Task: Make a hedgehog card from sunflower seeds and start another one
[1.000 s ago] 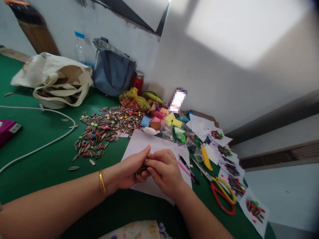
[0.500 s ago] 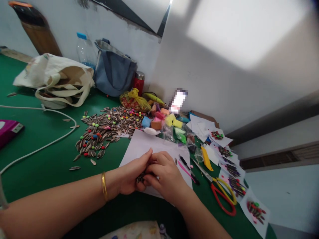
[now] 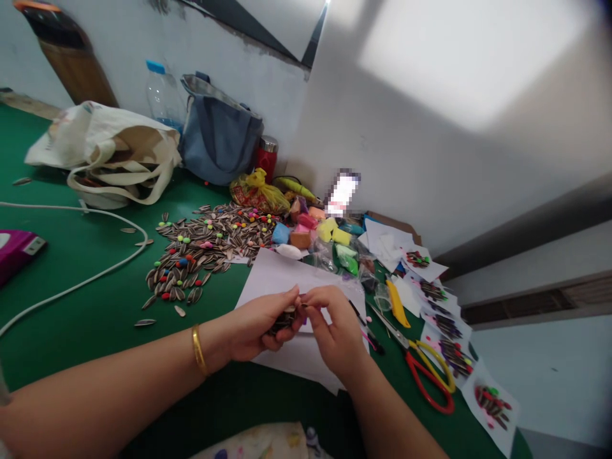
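Observation:
Cupped over the paper, my left hand (image 3: 261,325) is closed round several striped sunflower seeds (image 3: 283,319). My right hand (image 3: 335,328) meets its fingertips, with thumb and forefinger pinched on a small dark piece that looks like a sunflower seed (image 3: 305,305). A bit of purple shows between the hands, too small to name. Under them lies white paper (image 3: 277,274) on the green table. Left of the paper spreads a heap of sunflower seeds (image 3: 215,236) mixed with small coloured pieces. A black pen (image 3: 356,311) lies partly hidden behind my right hand.
Red-and-yellow scissors (image 3: 425,363) and a yellow cutter (image 3: 398,305) lie to the right, beside cards bearing seed designs (image 3: 492,408). Coloured clay blocks (image 3: 300,240) sit behind the paper. A blue bag (image 3: 220,134), a cream tote (image 3: 109,153) and a white cable (image 3: 119,261) are farther left.
My right hand has shifted up and right, off the left palm, into a fingertip pinch. The seeds in my left hand now show more, and the pen is more covered.

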### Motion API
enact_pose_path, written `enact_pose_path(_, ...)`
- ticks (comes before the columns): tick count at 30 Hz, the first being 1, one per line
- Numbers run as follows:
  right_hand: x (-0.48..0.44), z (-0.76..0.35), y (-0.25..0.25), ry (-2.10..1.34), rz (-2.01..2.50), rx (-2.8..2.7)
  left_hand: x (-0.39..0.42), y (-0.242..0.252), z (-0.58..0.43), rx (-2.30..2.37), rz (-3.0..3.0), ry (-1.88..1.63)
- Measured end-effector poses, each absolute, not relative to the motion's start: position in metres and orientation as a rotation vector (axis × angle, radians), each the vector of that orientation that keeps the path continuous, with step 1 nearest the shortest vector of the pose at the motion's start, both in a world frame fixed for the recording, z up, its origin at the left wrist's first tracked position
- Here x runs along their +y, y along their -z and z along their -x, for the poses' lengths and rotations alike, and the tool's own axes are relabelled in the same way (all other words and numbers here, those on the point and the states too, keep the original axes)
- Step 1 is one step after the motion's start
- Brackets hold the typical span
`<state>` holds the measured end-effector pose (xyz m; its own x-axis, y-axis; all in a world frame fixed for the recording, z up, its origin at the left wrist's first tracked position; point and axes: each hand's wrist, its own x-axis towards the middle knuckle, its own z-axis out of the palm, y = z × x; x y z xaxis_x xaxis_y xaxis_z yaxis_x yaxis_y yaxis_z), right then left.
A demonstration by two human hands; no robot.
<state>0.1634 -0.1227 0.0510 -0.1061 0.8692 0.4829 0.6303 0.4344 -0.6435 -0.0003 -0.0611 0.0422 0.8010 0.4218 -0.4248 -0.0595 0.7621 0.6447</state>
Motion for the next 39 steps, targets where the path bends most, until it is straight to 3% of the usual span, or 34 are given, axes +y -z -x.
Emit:
enact_pose_path(11,-0.113,-0.178,-0.045,-0.507,1.364,-1.861,-0.057,-0.04,-0.002,0.727,-0.981,-0.4)
enact_pose_path(20,-0.105,-0.187,-0.043,-0.39,1.382,-1.77,-0.054,-0.044,0.0,0.769,-1.047,-0.352)
enact_pose_path(29,-0.078,-0.212,-0.008,-0.464,1.54,-1.777,-0.028,-0.016,0.007,0.974,-1.876,-0.614)
enact_pose_path(39,-0.069,-0.207,0.008,-0.467,1.526,-1.872,-0.032,-0.012,0.005,1.029,-2.306,-0.264)
